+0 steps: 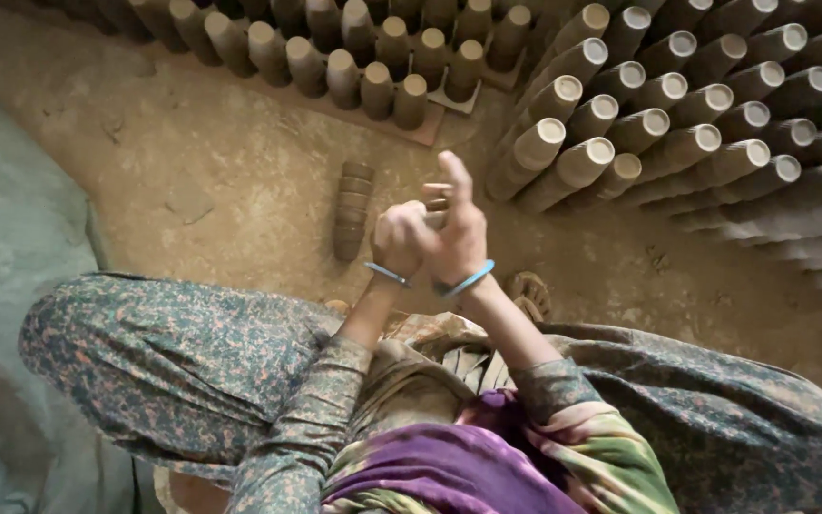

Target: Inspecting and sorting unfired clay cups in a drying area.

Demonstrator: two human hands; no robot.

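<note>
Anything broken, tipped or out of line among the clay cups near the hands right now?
Nothing looks broken. One short stack of clay cups lies alone on the dirt floor, apart from the rows of stacks. The left hand and right hand are pressed together; any cup held is hidden.

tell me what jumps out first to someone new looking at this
The long leaning stacks of clay cups filling the upper right. Then the two hands, left hand and right hand, pressed together mid-frame, each wrist with a blue bangle. Beyond them, one short cup stack stands on the dirt floor.
</note>
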